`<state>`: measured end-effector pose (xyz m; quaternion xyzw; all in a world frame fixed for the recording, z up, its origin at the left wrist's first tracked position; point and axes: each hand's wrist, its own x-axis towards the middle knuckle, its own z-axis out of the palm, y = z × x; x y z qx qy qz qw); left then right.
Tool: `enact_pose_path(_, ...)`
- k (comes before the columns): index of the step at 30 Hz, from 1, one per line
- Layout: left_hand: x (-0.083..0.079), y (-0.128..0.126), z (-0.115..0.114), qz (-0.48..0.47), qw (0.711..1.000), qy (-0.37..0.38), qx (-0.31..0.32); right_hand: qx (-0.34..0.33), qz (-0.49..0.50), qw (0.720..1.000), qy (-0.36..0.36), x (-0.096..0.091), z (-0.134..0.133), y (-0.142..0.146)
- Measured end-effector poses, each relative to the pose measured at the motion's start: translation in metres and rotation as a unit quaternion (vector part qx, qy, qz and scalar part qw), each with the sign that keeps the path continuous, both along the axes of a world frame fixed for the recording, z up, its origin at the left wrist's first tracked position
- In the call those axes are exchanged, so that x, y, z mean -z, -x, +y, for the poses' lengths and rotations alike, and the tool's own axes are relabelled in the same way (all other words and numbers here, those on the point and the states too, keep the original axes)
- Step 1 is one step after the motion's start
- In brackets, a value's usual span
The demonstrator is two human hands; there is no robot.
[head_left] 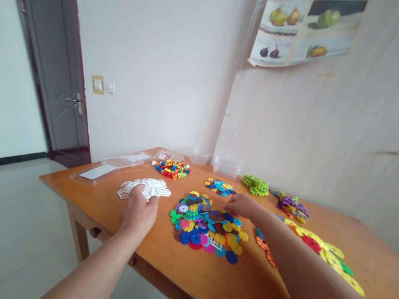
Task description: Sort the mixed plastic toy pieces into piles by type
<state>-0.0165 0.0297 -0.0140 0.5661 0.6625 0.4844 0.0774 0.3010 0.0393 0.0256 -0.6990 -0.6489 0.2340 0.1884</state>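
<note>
Now my left hand (139, 212) sits at the near edge of the white pieces (147, 187), with its fingers curled onto them, and I cannot tell if it holds any. My right hand (240, 205) is farther out, fingertips bent down on the far side of the big pile of colourful flower discs (206, 224), maybe pinching one. That pile lies on the worktop (200, 282) between my two hands, closest to the right one.
</note>
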Motion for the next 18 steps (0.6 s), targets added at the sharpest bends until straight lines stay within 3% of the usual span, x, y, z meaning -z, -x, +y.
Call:
enact_pose_path(9,0.001,0.0,0.0,-0.023,1.0,-0.002,-0.001,-0.013,-0.086,0.996,-0.007,-0.007,0.002,0.016)
enact_pose_path(18,0.002,0.0,-0.002,-0.061,0.998,-0.006,0.002,0.036,0.073,0.995,-0.052,-0.001,0.021,0.024)
